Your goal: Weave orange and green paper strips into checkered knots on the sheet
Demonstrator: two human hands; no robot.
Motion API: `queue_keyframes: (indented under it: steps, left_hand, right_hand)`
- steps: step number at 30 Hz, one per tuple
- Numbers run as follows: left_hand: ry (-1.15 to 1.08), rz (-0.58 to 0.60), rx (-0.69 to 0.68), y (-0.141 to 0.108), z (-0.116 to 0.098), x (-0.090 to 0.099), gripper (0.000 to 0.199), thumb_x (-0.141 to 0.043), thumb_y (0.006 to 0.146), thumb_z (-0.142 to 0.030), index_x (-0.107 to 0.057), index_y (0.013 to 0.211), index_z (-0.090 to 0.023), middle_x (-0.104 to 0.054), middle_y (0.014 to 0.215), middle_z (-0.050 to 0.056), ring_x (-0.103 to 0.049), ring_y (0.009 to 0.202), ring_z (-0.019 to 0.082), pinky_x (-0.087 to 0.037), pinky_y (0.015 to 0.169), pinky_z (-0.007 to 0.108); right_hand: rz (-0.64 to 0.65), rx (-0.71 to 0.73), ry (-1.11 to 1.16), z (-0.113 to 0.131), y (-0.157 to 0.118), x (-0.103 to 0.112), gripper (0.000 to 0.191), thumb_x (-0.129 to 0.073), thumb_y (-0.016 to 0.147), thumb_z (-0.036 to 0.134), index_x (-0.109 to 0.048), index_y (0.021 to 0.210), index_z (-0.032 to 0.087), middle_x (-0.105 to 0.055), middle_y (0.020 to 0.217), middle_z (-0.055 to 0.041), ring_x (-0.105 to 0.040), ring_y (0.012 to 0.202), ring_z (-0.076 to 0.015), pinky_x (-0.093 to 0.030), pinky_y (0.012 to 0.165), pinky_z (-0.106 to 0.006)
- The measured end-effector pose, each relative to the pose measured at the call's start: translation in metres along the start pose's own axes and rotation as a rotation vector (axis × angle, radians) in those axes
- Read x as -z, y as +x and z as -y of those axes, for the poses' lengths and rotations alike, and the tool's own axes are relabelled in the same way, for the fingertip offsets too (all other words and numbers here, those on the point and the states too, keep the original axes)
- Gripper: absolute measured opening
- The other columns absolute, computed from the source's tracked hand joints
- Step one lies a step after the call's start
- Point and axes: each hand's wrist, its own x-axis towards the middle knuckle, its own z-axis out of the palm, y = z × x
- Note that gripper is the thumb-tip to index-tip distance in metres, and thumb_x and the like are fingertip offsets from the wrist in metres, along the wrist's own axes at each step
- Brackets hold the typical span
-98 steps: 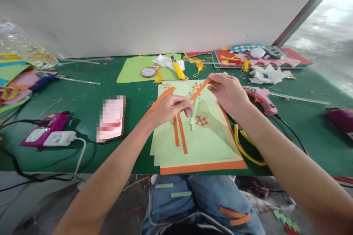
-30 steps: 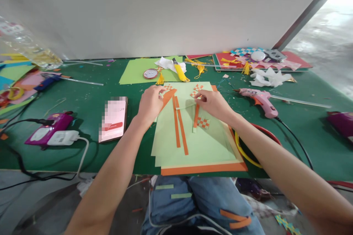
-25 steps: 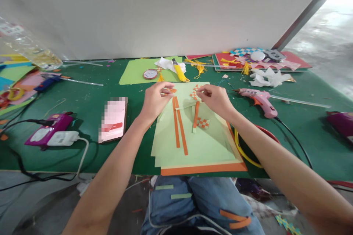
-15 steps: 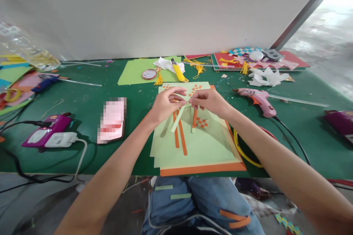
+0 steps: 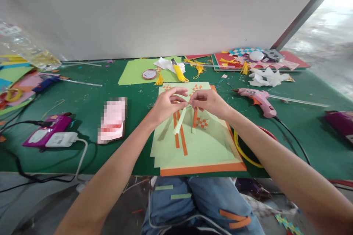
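Note:
Above a stack of pale green paper sheets (image 5: 209, 147), my left hand (image 5: 171, 104) pinches a light green paper strip (image 5: 180, 120), whose free end hangs down toward me. My right hand (image 5: 208, 102) is closed at the upper end of the same strip, its fingertips meeting those of the left. Just under the right fingers lie an orange strip (image 5: 195, 115) and a small orange-and-green woven paper piece (image 5: 202, 123). Two loose orange strips (image 5: 182, 141) rest on the sheets below the left hand. More woven pieces (image 5: 196, 89) lie behind the hands. The fingers hide the strip's upper end.
A pink glue gun (image 5: 257, 99) with its cord lies at right, near a yellow tape ring (image 5: 242, 152). At left are a phone (image 5: 113, 121) and a purple power block (image 5: 49, 130). Behind sits a yellow cutter knife (image 5: 179, 71). Paper strips (image 5: 180, 196) lie on my lap.
The hanging end of the green strip has swung slightly to the right. Both hands keep nearly the same place and pinch.

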Motion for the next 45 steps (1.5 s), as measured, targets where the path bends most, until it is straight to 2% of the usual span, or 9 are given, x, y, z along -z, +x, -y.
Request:
queue_keyframes:
  steps: [4,8,18,20,25,31,35,38,45]
  left_hand:
    - [-0.008,0.047,0.008,0.000,0.000,0.000,0.042,-0.071,0.077,-0.025,-0.062,0.118,-0.020,-0.066,0.113,0.008,-0.067,0.088,0.016,-0.056,0.080,0.030]
    - [-0.004,0.113,0.037,0.000,0.002,-0.001,0.041,-0.073,0.076,-0.026,-0.065,0.115,-0.021,-0.068,0.095,0.005,-0.067,0.089,0.018,-0.055,0.084,0.032]
    - [0.030,0.222,0.114,-0.002,0.005,0.000,0.034,-0.074,0.075,-0.034,-0.068,0.105,-0.020,-0.071,0.084,0.003,-0.068,0.080,0.019,-0.055,0.076,0.034]
    - [0.028,0.181,0.109,-0.002,0.004,0.000,0.030,-0.070,0.079,-0.038,-0.068,0.103,-0.019,-0.072,0.083,0.004,-0.069,0.080,0.019,-0.054,0.077,0.034]
    - [0.032,-0.044,0.068,0.001,0.006,0.001,0.031,-0.060,0.086,-0.045,-0.069,0.096,-0.016,-0.072,0.085,0.007,-0.068,0.076,0.017,-0.052,0.066,0.027]
    - [0.267,-0.119,-0.002,0.002,0.009,0.002,0.025,-0.060,0.087,-0.039,-0.069,0.096,-0.018,-0.075,0.090,0.006,-0.069,0.081,0.018,-0.052,0.073,0.028]
    - [0.472,-0.076,-0.045,0.000,0.014,0.000,0.022,-0.057,0.089,-0.035,-0.070,0.100,-0.021,-0.074,0.098,0.005,-0.069,0.082,0.019,-0.051,0.078,0.030]
    - [0.511,-0.018,-0.028,-0.001,0.016,-0.001,0.025,-0.056,0.090,-0.035,-0.070,0.106,-0.022,-0.075,0.095,0.005,-0.069,0.085,0.020,-0.051,0.077,0.031]
    - [0.431,0.058,0.005,-0.004,0.010,-0.002,0.028,-0.057,0.090,-0.035,-0.068,0.111,-0.021,-0.076,0.088,0.004,-0.070,0.087,0.020,-0.050,0.078,0.030]
  right_hand:
    - [-0.012,0.011,-0.010,-0.001,0.001,0.000,0.008,-0.057,0.076,0.020,-0.062,0.071,0.017,-0.059,0.058,0.0016,-0.051,0.052,-0.0087,-0.039,0.050,-0.023]
    - [-0.054,-0.009,0.042,0.000,0.002,0.000,0.006,-0.056,0.075,0.019,-0.060,0.070,0.017,-0.058,0.056,0.0016,-0.052,0.051,-0.0091,-0.039,0.050,-0.023]
    - [-0.211,-0.082,0.332,0.003,0.003,0.014,0.011,-0.057,0.072,0.022,-0.052,0.062,0.020,-0.052,0.059,0.0018,-0.055,0.052,-0.0103,-0.039,0.047,-0.023]
    - [-0.199,-0.169,0.282,0.000,0.005,0.020,0.016,-0.058,0.072,0.027,-0.051,0.060,0.019,-0.052,0.057,0.0014,-0.055,0.050,-0.0105,-0.038,0.044,-0.024]
    - [-0.146,-0.277,0.076,-0.005,0.007,0.021,0.024,-0.061,0.073,0.028,-0.049,0.054,0.019,-0.051,0.047,0.0014,-0.046,0.037,-0.0092,-0.029,0.037,-0.024]
    - [-0.171,-0.274,-0.264,-0.010,0.006,0.011,0.012,-0.062,0.072,0.021,-0.055,0.061,0.020,-0.054,0.046,0.0030,-0.044,0.039,-0.0097,-0.031,0.044,-0.024]
    - [-0.260,-0.214,-0.442,-0.011,0.004,0.011,0.002,-0.062,0.072,0.019,-0.061,0.070,0.020,-0.058,0.055,0.0014,-0.048,0.052,-0.0125,-0.034,0.054,-0.026]
    - [-0.273,-0.153,-0.515,-0.011,0.002,0.010,0.008,-0.057,0.077,0.021,-0.064,0.082,0.020,-0.061,0.062,0.0003,-0.050,0.057,-0.0132,-0.035,0.058,-0.026]
    - [-0.094,0.048,-0.580,-0.019,0.002,0.004,0.019,-0.053,0.081,0.023,-0.066,0.095,0.019,-0.060,0.064,0.0013,-0.050,0.057,-0.0120,-0.034,0.057,-0.025]
